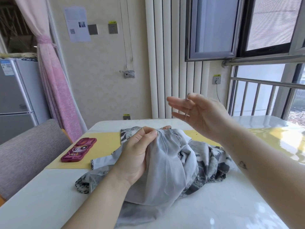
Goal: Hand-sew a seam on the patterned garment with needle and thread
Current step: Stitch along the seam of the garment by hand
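One patterned grey garment [209, 156] lay crumpled in the middle of the white table [222, 210], reaching toward its near edge. The left hand [135, 156] gripped a bunch of its pale fabric, with the fingers curled round it. The right hand [203, 113] was raised above the far edge, two fingers stretched out. One thin thread [187, 111] crossed them, but I cannot tell if the thumb pinched it. One phone [78, 148] in a pink case lay on one yellow mat [105, 142] near the left edge.
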Tool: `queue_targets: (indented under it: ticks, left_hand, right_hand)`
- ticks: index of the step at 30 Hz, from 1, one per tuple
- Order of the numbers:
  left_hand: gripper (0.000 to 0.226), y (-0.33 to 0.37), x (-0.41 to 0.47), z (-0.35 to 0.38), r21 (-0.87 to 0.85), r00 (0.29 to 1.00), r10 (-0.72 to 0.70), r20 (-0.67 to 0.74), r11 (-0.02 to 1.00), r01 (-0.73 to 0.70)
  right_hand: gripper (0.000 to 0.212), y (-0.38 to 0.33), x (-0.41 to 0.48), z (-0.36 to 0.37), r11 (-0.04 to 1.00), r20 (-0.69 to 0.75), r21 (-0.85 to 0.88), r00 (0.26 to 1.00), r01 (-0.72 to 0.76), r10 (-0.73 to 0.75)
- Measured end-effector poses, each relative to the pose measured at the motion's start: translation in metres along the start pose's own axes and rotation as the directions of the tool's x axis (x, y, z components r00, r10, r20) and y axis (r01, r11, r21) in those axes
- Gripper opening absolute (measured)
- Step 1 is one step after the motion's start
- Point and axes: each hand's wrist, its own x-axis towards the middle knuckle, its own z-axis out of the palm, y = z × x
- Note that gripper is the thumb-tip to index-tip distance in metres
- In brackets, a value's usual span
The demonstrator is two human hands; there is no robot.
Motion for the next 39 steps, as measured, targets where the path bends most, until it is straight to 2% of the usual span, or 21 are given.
queue_targets:
  ticks: [1,2,3,4,5,6,7,8,9,10,11,12,13,14,15,18,22,26,34,39]
  left_hand:
    - [0.006,0.000,0.000,0.001,-0.005,1.000,-0.002,0.016,1.000,0.002]
    - [0.007,0.000,0.000,0.001,-0.011,1.000,0.000,0.026,1.000,0.000]
    - [0.007,0.001,-0.001,0.001,-0.012,1.000,0.002,0.029,1.000,-0.002]
    - [0.008,0.002,-0.001,0.001,-0.010,1.000,0.004,0.028,1.000,-0.004]
    - [0.009,0.004,-0.001,0.001,-0.007,1.000,0.006,0.023,1.000,-0.006]
    - [0.010,0.005,-0.002,0.000,-0.009,1.000,0.011,0.015,1.000,-0.011]
    - [0.010,0.006,-0.002,0.000,-0.016,1.000,0.012,0.012,1.000,-0.012]
    - [0.010,0.006,-0.001,0.000,-0.027,1.000,0.011,0.009,1.000,-0.010]
    - [0.010,0.006,-0.002,0.000,-0.041,1.000,0.007,0.008,0.999,-0.007]
    - [0.012,0.006,-0.001,-0.001,-0.051,1.000,0.003,0.001,0.999,-0.003]
    - [0.013,0.006,-0.001,0.000,-0.051,1.000,-0.003,-0.004,0.999,0.002]
    - [0.013,0.005,-0.001,0.000,-0.046,1.000,-0.007,-0.007,0.999,0.006]
    - [0.012,0.005,-0.001,0.002,-0.043,1.000,-0.009,-0.008,0.999,0.009]
    - [0.012,0.005,-0.001,0.003,-0.046,1.000,-0.007,-0.014,0.999,0.007]
    - [0.013,0.004,-0.001,0.004,-0.053,1.000,-0.003,-0.021,0.999,0.002]
    - [0.007,0.005,-0.002,0.008,-0.057,1.000,0.010,-0.022,0.998,-0.011]
    - [0.009,0.007,-0.004,0.007,-0.054,1.000,0.001,0.000,0.999,-0.001]
    - [0.013,0.008,-0.004,0.007,-0.069,1.000,0.001,0.027,0.998,0.001]
    - [0.006,0.010,-0.005,0.007,-0.067,1.000,0.007,0.017,0.998,-0.006]
    - [0.006,0.010,-0.005,0.008,-0.053,1.000,0.016,0.024,0.998,-0.014]
  right_hand:
    - [0.027,0.004,0.001,0.000,0.945,-0.034,-0.319,0.996,0.065,-0.080]
    - [0.023,0.008,0.001,-0.002,0.783,-0.030,-0.612,0.986,0.114,-0.166]
    - [0.020,0.012,0.002,-0.005,0.588,0.023,-0.795,0.976,0.150,-0.218]
    - [0.017,0.015,0.003,-0.008,0.422,0.086,-0.889,0.970,0.177,-0.226]
    - [0.016,0.017,0.003,-0.012,0.307,0.120,-0.934,0.969,0.184,-0.217]
    - [0.016,0.019,0.004,-0.016,0.254,0.123,-0.950,0.968,0.179,-0.220]
    - [0.017,0.020,0.004,-0.018,0.280,0.101,-0.946,0.968,0.166,-0.230]
    - [0.020,0.019,0.004,-0.021,0.400,0.045,-0.907,0.974,0.133,-0.223]
    - [0.023,0.017,0.003,-0.021,0.597,-0.031,-0.798,0.984,0.081,-0.175]
    - [0.026,0.014,0.003,-0.023,0.804,-0.086,-0.594,0.993,0.014,-0.081]
    - [0.029,0.011,0.002,-0.024,0.949,-0.092,-0.311,0.995,-0.054,0.026]
    - [0.031,0.006,0.002,-0.024,0.995,-0.070,-0.026,0.993,-0.100,0.098]
    - [0.032,0.002,0.003,-0.025,0.975,-0.056,0.194,0.991,-0.105,0.118]
    - [0.032,-0.001,0.004,-0.025,0.942,-0.070,0.327,0.992,-0.078,0.107]
    - [0.032,-0.003,0.006,-0.025,0.923,-0.099,0.382,0.992,-0.038,0.082]
    - [0.033,0.001,0.013,-0.021,0.949,-0.181,0.315,0.983,0.033,0.026]
    - [0.024,0.008,0.020,-0.026,0.997,-0.327,-0.002,0.942,0.081,-0.077]
    - [0.021,0.015,0.023,-0.034,0.969,-0.383,-0.245,0.914,0.043,-0.138]
    - [0.015,0.030,0.033,-0.067,0.875,-0.503,-0.464,0.854,-0.137,-0.134]
    - [0.017,0.038,0.036,-0.076,0.836,-0.513,-0.521,0.846,-0.174,-0.144]
